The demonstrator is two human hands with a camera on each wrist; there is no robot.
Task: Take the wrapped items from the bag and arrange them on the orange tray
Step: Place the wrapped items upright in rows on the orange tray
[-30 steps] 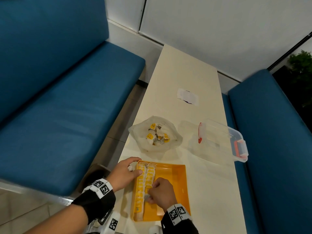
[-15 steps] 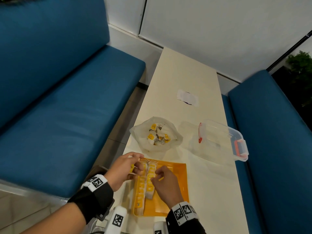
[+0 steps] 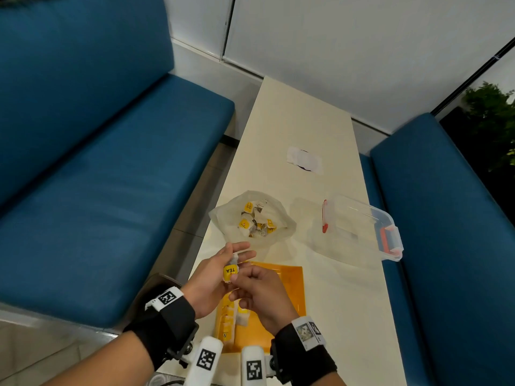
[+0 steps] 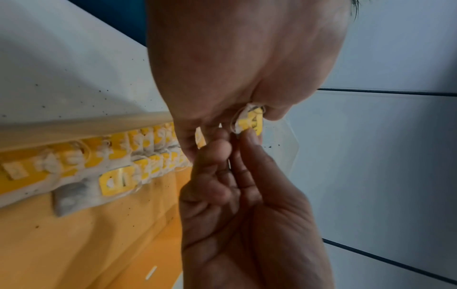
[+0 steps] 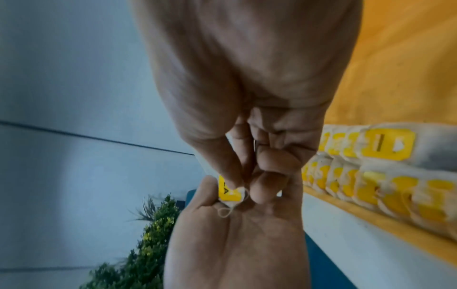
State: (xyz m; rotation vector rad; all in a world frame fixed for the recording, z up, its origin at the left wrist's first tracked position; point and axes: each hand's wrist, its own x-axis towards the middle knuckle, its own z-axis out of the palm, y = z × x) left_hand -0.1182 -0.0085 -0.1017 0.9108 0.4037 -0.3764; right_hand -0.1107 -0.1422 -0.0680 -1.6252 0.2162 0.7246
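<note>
Lifted off tray: tea bag between both hands.

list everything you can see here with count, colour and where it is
tea bag: one, white with yellow tag, held above the tray's far end, pinched by both hands
tea bags in rows: many, white and yellow, two rows along the tray's left side
tray: one, orange, near end of the table
bag: one, clear plastic, beyond the tray, more tea bags inside
box: one, clear with red clips, right of the bag
paper: one, white, far on the table
table: one, cream
benches: two, blue, either side of the table
plant: one, green, far right
left hand: pinching the tea bag
right hand: pinching the tea bag
</note>
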